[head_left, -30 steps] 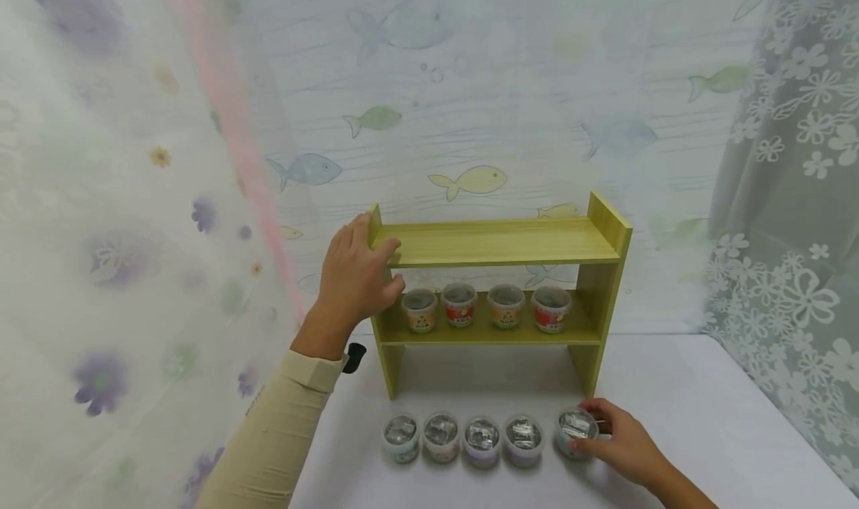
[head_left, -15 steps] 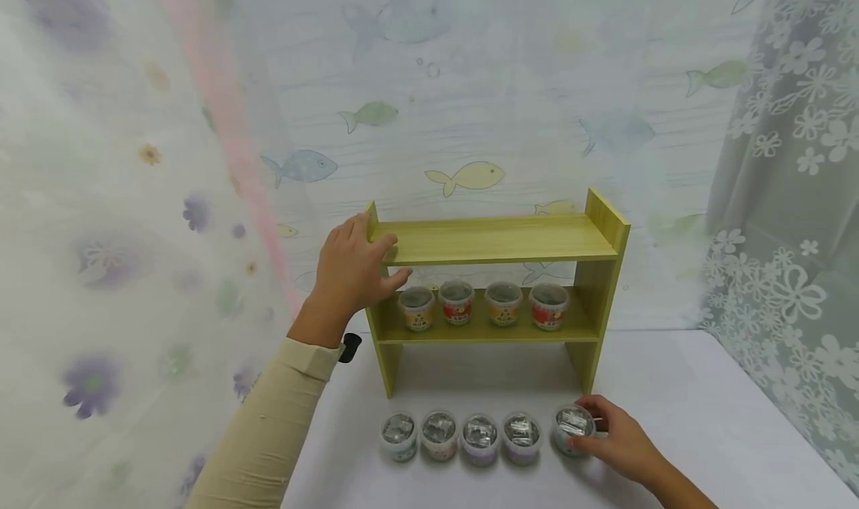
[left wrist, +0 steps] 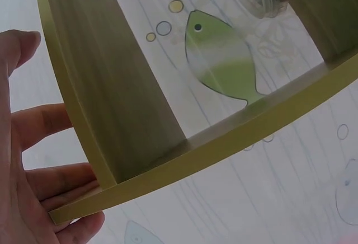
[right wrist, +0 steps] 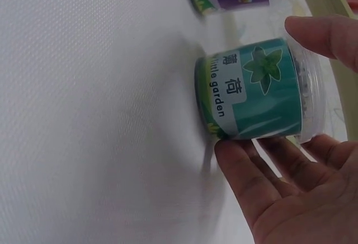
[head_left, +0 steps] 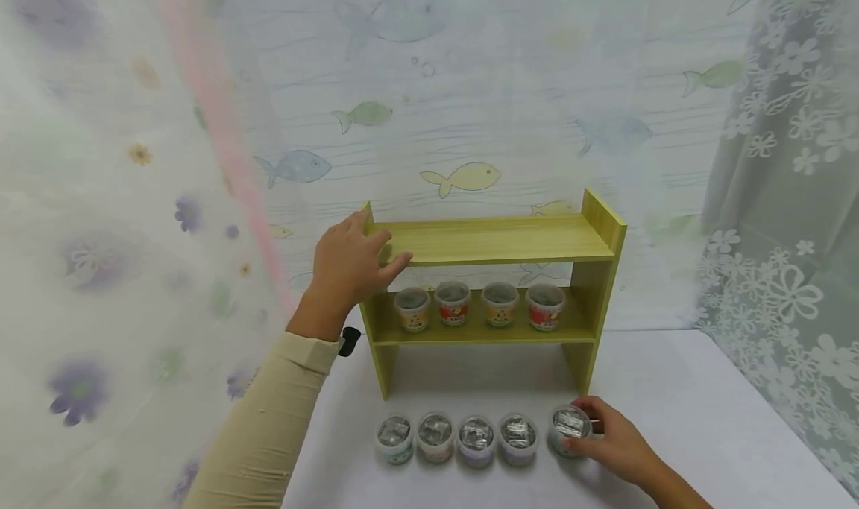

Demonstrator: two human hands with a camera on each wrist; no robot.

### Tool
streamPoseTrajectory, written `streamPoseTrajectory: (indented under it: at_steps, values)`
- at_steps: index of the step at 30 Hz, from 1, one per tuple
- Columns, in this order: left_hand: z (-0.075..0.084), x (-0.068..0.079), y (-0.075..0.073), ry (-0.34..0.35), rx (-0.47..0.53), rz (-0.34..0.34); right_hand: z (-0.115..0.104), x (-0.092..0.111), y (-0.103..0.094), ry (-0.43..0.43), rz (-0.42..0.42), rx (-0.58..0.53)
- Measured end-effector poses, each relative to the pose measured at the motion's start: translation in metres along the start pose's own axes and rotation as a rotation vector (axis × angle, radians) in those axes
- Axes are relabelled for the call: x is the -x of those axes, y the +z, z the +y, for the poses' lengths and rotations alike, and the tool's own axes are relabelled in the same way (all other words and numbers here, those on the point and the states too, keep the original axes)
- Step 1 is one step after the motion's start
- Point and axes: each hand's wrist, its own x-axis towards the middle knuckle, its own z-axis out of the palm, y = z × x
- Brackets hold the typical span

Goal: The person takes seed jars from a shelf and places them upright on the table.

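In the lower right of the head view, a person's right hand (head_left: 617,442) grips a teal tub (head_left: 570,427), its thumb on the near side and its fingers curled round the far side. The tub sits at the right end of a row in front of a yellow-green shelf (head_left: 496,241); whether its base touches the white counter (head_left: 671,382) is hard to tell. The right wrist view shows its label (the words "little garden" and a green leaf).

Left of it, along the bottom of the frame, four more tubs with silvery tops stand close together: a first tub (head_left: 394,438), a second tub (head_left: 435,436), a third tub (head_left: 476,440) and a fourth tub (head_left: 517,438).

At centre left, the left hand (head_left: 349,259) rests against the shelf's left upright, fingers mostly straight and thumb held away from the panel. A beige sleeve (head_left: 262,419) covers that arm.

On the shelf's middle board, left to right, are an orange-labelled cup (head_left: 412,309), a red-labelled cup (head_left: 452,303), another orange one (head_left: 499,305) and another red one (head_left: 545,306). A fish-print curtain (head_left: 470,84) fills the upper middle of the frame.
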Motion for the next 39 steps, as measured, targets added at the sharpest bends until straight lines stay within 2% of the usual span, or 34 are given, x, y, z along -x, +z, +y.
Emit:
streamPoseTrajectory:
  at_steps: [4,10,16,23,27,32,39]
  values:
    - [0.001,0.002,0.0,0.002,0.003,0.02,-0.002,0.0,-0.001,0.006,-0.01,0.011]
    - [0.002,0.002,-0.004,-0.016,0.019,-0.033,-0.003,0.001,-0.003,-0.002,-0.015,0.029]
    - [0.002,0.001,-0.004,-0.025,-0.01,-0.073,-0.004,0.0,-0.004,-0.011,-0.023,0.021]
    - [0.003,0.001,-0.004,-0.023,-0.002,-0.064,-0.007,0.0,-0.002,0.004,-0.03,0.006]
    - [0.003,0.002,-0.004,-0.023,-0.006,-0.066,-0.01,0.001,-0.002,-0.015,-0.025,0.004]
    - [0.004,0.002,-0.003,-0.019,-0.011,-0.07,-0.018,0.0,-0.005,-0.097,0.047,0.071]
    - [0.003,0.002,-0.001,-0.018,-0.021,-0.08,-0.042,-0.009,-0.015,-0.267,0.242,0.175]
